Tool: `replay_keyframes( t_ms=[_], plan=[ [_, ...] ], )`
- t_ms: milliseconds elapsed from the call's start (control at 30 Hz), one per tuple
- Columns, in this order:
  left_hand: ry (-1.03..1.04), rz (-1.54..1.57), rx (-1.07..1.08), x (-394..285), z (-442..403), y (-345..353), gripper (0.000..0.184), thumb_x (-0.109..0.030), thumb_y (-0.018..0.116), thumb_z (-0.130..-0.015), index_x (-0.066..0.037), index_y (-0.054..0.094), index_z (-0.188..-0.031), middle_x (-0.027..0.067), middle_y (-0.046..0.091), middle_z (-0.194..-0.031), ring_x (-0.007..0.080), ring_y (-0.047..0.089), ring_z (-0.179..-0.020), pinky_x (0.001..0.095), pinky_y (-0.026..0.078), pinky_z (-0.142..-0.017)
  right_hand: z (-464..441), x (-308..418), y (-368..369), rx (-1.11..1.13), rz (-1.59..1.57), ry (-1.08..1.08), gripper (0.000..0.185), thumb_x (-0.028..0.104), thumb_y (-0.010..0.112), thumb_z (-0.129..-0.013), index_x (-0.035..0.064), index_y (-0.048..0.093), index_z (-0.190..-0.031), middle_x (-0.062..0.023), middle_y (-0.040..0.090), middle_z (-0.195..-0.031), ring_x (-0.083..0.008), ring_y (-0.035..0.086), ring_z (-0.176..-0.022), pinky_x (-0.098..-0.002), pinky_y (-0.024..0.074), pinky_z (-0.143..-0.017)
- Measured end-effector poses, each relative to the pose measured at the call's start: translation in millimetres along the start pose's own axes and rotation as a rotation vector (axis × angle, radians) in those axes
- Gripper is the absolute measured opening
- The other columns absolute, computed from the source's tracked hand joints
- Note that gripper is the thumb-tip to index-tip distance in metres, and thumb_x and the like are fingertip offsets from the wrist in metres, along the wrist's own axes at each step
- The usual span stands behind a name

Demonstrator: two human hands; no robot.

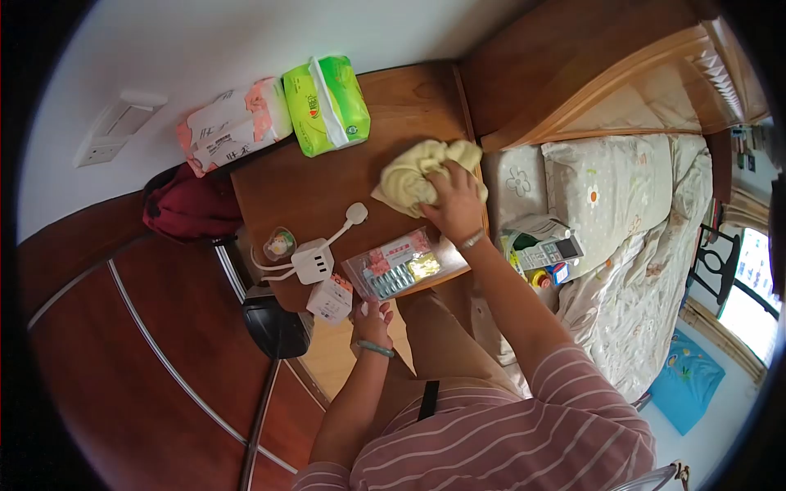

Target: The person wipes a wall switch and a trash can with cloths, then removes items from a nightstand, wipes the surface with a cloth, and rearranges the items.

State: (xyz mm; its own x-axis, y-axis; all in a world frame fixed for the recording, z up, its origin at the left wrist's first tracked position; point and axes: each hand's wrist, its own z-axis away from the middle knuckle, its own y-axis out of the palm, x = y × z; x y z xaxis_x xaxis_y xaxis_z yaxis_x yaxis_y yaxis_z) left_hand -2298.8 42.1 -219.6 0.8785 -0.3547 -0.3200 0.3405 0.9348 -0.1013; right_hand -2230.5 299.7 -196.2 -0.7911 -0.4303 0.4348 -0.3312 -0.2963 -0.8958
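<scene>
My right hand (pixel 455 203) presses a crumpled pale yellow cloth (pixel 409 176) onto the brown wooden tabletop (pixel 319 192), fingers bent over it. At the table's near edge is my left hand (pixel 373 324), a green bangle on its wrist. Its fingers are curled, and what they hold, if anything, is too small to make out. Just above it lies a clear plastic bag (pixel 354 268) with a pink-and-white packet and blister packs (pixel 391 280) of capsules. To its left sits a small white and pink box (pixel 332 299).
A white power strip cube (pixel 313 260) with a cable and plug (pixel 356 213) lies on the table beside a small round container (pixel 280 244). Green (pixel 327 106) and pink (pixel 236 127) tissue packs stand by the wall. Right is a bed (pixel 614 196) with a remote control (pixel 550 252).
</scene>
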Motion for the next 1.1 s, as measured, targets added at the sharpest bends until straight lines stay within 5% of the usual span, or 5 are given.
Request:
replay_keyframes(
  t_ms=[233, 367, 433, 600, 1100],
  plan=[
    [0.018, 0.024, 0.215, -1.0, -2.0, -15.9, 0.021, -0.024, 0.056, -0.090, -0.010, 0.051, -0.105, 0.0001, 0.058, -0.093, 0.0110, 0.056, -0.078, 0.0257, 0.046, -0.064, -117.7, -2.4, 44.4, -0.419, 0.120, 0.239, 0.059, 0.035, 0.072, -0.066, 0.0175, 0.047, -0.116, -0.0164, 0.047, -0.115, -0.0346, 0.049, -0.102, -0.0452, 0.0434, -0.083],
    [0.023, -0.012, 0.297, -5.7, -1.3, -18.7, 0.024, -0.027, 0.057, -0.089, -0.011, 0.049, -0.107, 0.0011, 0.059, -0.097, 0.0136, 0.058, -0.084, 0.0280, 0.047, -0.068, -161.8, -13.8, 35.1, -0.418, 0.026, 0.158, 0.053, 0.033, 0.067, -0.069, 0.0181, 0.052, -0.118, -0.0160, 0.042, -0.130, -0.0364, 0.040, -0.118, -0.0457, 0.0326, -0.098],
    [0.044, -0.012, 0.331, -3.7, -3.9, -22.9, 0.026, -0.027, 0.058, -0.089, -0.012, 0.046, -0.107, 0.0017, 0.058, -0.101, 0.0165, 0.059, -0.088, 0.0313, 0.046, -0.069, -153.9, -23.1, 33.2, -0.428, 0.002, 0.105, 0.051, 0.034, 0.067, -0.069, 0.0203, 0.054, -0.117, -0.0150, 0.042, -0.130, -0.0362, 0.039, -0.118, -0.0458, 0.0310, -0.099],
    [0.058, -0.029, 0.379, -2.5, -1.5, -22.9, 0.023, -0.028, 0.055, -0.091, -0.014, 0.048, -0.108, 0.0000, 0.059, -0.098, 0.0123, 0.057, -0.086, 0.0324, 0.045, -0.077, -89.3, -17.9, 23.0, -0.308, 0.029, 0.224, 0.050, 0.027, 0.070, -0.069, 0.0217, 0.054, -0.116, -0.0147, 0.046, -0.122, -0.0378, 0.050, -0.100, -0.0426, 0.0478, -0.080],
    [0.058, 0.114, 0.442, -2.2, -15.4, -28.7, 0.023, -0.016, 0.050, -0.092, -0.009, 0.047, -0.114, 0.0040, 0.056, -0.107, 0.0169, 0.056, -0.092, 0.0347, 0.046, -0.083, 111.8, -2.1, 20.9, -0.176, -0.016, 0.426, 0.059, 0.025, 0.073, -0.065, 0.0212, 0.052, -0.120, -0.0101, 0.045, -0.123, -0.0335, 0.048, -0.106, -0.0456, 0.0421, -0.088]
  ],
)
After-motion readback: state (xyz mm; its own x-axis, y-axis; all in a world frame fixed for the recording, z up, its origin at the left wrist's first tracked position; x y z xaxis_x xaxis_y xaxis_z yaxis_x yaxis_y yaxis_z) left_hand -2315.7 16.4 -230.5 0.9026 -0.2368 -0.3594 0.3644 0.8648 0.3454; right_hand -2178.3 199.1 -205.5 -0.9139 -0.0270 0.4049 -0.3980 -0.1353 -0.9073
